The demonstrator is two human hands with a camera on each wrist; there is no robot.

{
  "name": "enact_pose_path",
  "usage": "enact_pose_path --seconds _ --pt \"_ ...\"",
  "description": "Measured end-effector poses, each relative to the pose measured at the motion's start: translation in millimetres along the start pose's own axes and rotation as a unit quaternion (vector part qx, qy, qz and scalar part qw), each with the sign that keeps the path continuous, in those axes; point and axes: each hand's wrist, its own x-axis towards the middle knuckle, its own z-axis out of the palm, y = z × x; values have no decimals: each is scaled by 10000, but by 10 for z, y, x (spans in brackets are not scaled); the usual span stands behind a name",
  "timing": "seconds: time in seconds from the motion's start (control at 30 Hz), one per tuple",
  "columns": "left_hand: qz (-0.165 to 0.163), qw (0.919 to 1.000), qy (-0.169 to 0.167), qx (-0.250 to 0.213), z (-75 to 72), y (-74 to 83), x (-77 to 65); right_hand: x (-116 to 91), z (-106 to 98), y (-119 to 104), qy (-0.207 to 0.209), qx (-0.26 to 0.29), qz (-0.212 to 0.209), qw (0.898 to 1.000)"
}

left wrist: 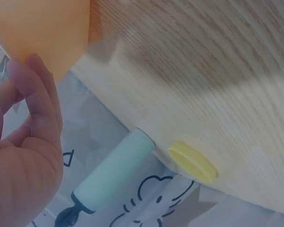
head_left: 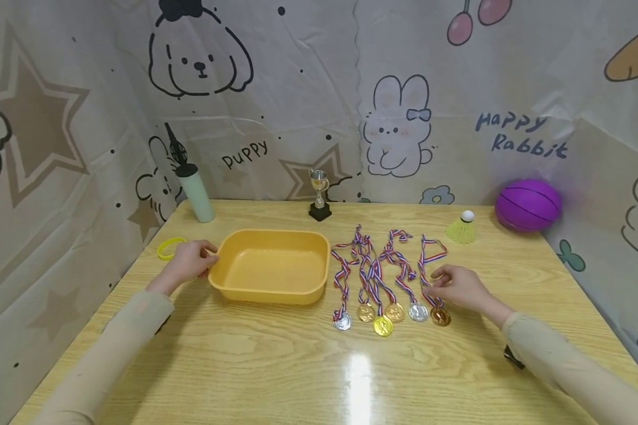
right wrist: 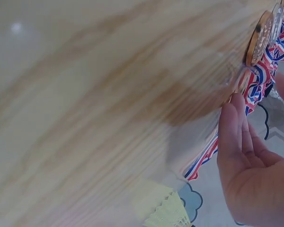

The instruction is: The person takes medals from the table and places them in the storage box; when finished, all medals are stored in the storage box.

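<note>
My left hand (head_left: 190, 260) is at the left end of a yellow plastic basin (head_left: 268, 297), with its fingertips (left wrist: 32, 64) right at the rim and outer wall. The basin stands upright with nothing inside. My right hand (head_left: 459, 286) hovers low by the rightmost medal, a bronze one (head_left: 440, 316), thumb and fingers apart over its striped ribbon (head_left: 424, 265). Lined up to the left are a silver medal (head_left: 417, 311), a bright gold medal (head_left: 383, 326) and several others, their red, white and blue ribbons stretching away from me.
Beyond the basin stand a pale green bottle-shaped pump (head_left: 198, 192) and a small trophy cup (head_left: 319, 195). A yellow ring (head_left: 170, 248) lies left of the basin. At the back right are a yellow shuttlecock (head_left: 462, 227) and a purple ball (head_left: 529, 205) against the curtain.
</note>
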Motion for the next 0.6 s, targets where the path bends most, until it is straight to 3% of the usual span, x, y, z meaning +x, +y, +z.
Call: enact_pose_path --seconds 0.27,0.6 --pt "-89 9989 -101 -455 2 -10 -3 34 18 -61 9 -572 124 9983" --pt "-146 9974 -173 -689 -10 -28 -25 94 13 -153 -258 -971 310 9945"
